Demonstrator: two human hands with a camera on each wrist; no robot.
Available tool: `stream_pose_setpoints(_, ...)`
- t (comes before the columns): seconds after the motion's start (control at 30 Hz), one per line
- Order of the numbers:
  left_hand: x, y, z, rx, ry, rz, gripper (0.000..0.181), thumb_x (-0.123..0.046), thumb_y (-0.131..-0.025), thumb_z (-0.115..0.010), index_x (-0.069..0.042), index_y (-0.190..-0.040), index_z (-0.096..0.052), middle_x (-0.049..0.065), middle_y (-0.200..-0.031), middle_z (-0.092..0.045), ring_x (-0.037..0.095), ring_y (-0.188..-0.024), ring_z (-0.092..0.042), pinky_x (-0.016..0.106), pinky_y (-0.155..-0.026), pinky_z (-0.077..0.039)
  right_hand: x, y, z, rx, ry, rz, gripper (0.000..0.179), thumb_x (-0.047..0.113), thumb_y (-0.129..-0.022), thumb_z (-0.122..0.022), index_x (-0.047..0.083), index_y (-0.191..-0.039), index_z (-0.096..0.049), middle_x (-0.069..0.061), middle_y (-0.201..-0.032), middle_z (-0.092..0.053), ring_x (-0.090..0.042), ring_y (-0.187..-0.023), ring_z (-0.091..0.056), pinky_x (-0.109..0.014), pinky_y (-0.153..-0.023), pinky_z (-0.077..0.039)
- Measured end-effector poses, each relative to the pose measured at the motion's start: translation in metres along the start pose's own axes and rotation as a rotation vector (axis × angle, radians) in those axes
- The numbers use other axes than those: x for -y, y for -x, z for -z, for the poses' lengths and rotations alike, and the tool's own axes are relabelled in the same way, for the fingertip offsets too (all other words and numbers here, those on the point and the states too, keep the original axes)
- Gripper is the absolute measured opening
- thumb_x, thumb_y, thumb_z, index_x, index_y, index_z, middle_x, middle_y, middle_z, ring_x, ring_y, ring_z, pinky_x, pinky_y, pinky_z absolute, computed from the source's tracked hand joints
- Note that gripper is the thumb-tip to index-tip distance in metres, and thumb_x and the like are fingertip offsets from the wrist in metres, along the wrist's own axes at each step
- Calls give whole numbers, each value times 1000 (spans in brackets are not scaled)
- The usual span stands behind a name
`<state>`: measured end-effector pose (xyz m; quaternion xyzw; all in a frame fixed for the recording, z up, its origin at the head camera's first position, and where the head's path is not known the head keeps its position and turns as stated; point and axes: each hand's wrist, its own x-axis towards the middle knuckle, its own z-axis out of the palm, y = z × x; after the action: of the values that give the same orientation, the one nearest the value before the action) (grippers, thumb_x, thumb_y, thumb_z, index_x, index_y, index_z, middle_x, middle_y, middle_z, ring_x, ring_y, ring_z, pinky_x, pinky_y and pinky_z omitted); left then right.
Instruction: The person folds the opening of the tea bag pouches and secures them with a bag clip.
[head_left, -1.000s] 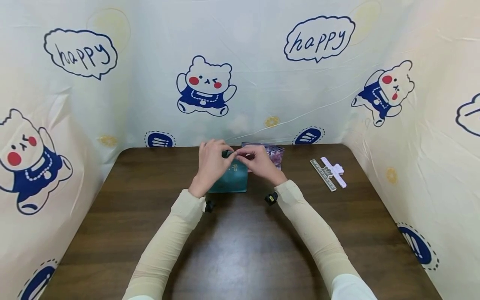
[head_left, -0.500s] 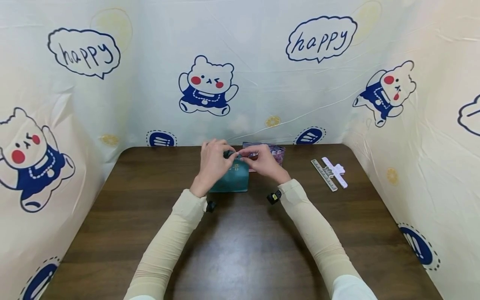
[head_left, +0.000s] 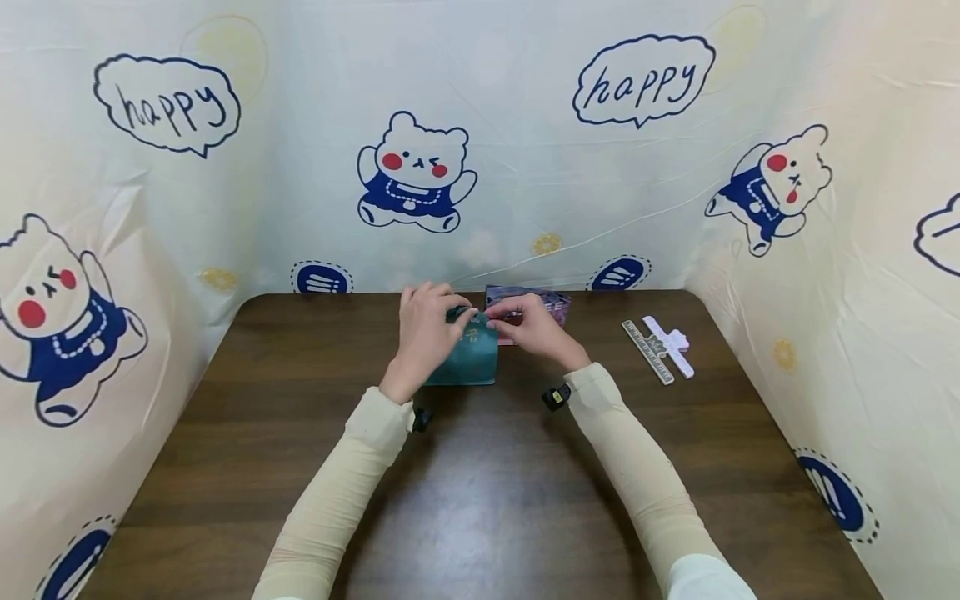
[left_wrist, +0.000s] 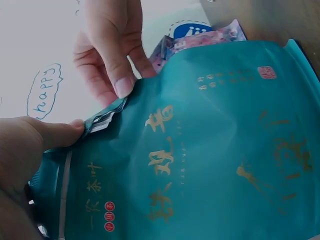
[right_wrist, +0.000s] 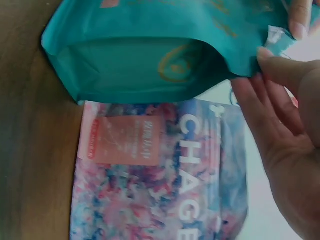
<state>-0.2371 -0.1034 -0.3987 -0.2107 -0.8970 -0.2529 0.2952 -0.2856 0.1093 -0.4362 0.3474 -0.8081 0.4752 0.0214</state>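
Note:
A teal tea pouch (head_left: 468, 362) with gold characters stands near the back of the table. My left hand (head_left: 426, 333) grips its top edge on the left, with the thumb (left_wrist: 62, 132) on the near face. My right hand (head_left: 534, 329) pinches the top right corner between thumb and fingers, as the right wrist view (right_wrist: 287, 107) shows. In the left wrist view the pouch's rim (left_wrist: 105, 120) looks folded or crumpled between the two hands. A floral pink and purple pouch (right_wrist: 155, 190) with white capital letters is behind it on the right, partly covered by my right hand in the head view.
Toward the right of the dark wooden table (head_left: 480, 483) lie a grey ruler-like strip (head_left: 647, 352) and a pale lilac clip (head_left: 670, 346), side by side. A printed cloth (head_left: 517, 167) with bears hangs behind and along the sides.
My right hand has shifted a little to the right along the pouch's top edge, away from the left fingertips. My left hand has kept its hold in nearly the same place.

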Motion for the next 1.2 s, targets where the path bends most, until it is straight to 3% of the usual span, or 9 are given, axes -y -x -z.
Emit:
stream_pose_setpoints(0.27,2,5,-5,-60,-33,-68,14,-24,-86,-84,-12,-92,-82,4,-81,-68,26,-82,-56,49,-82,-38,-6,3,-9,-98,34,87,17,3,-94,-71,4,-109,-79,-11,-99,-75,-18,-76,-72,-29,-69,-60)
stream_pose_setpoints(0.6,4,6,-6,-77,5,-65,13,-23,-86,-83,-11,-91,-82,4,-80,-67,25,-78,-54,47,-79,-36,-7,3,-11,-109,16,118,17,3,-94,-71,3,-109,-79,-10,-97,-74,-18,-77,-73,-27,-69,-60)
stream_pose_setpoints(0.8,5,5,-4,-71,18,-51,16,-27,-89,-80,-11,-91,-82,4,-80,-67,25,-77,-52,48,-80,-36,-5,3,-14,-124,18,116,16,-2,-91,-72,-1,-107,-78,-15,-96,-73,-25,-79,-74,-32,-70,-61)
stream_pose_setpoints(0.9,5,5,-4,-75,27,-53,15,-24,-88,-82,-10,-91,-82,4,-79,-66,25,-77,-51,48,-80,-36,2,2,-14,-120,24,117,16,-4,-90,-72,-5,-105,-76,-19,-96,-72,-31,-79,-73,-40,-71,-61)
stream_pose_setpoints(1.03,6,7,-4,-79,35,-60,13,-23,-88,-82,-10,-91,-82,4,-79,-66,25,-77,-51,48,-80,-36,23,1,-13,-92,-55,112,16,-3,-91,-72,-6,-107,-75,-21,-97,-70,-38,-83,-70,-50,-77,-60)
stream_pose_setpoints(1.2,6,8,-5,-85,44,-62,14,-24,-89,-80,-10,-91,-82,5,-80,-66,25,-77,-51,49,-82,-37,43,-3,-12,-81,-47,144,16,-6,-91,-70,-5,-106,-75,-18,-96,-69,-31,-84,-69,-40,-79,-61)
